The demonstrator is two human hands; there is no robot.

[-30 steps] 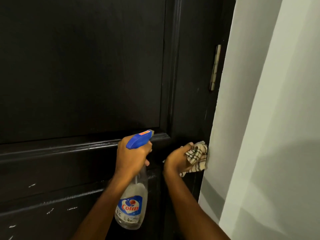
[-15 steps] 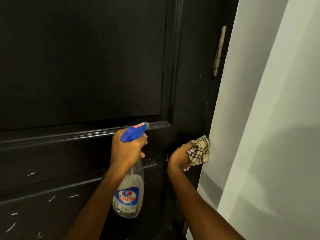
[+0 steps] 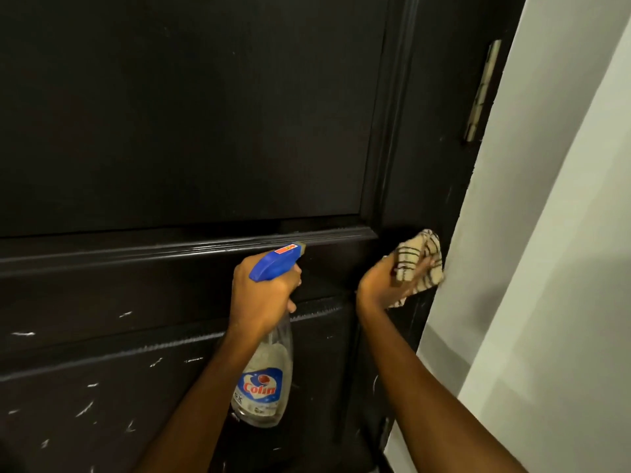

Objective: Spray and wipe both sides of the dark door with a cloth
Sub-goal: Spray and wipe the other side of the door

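The dark door [image 3: 191,114] fills most of the view, with a raised moulding across its middle and white scratches on the lower panel. My left hand [image 3: 263,295] grips the neck of a clear spray bottle [image 3: 264,380] with a blue trigger head and a "Colin" label, nozzle pointing right along the moulding. My right hand [image 3: 386,281] holds a crumpled cream cloth with dark checks [image 3: 418,261] against the door's right stile, close to its edge.
A metal hinge [image 3: 481,93] sits on the door's right edge, above the cloth. A pale wall [image 3: 546,233] runs right beside that edge, leaving a narrow gap.
The cloth and my right hand have slid slightly up the right stile. The bottle hand stays at the moulding. The view has shifted a little.
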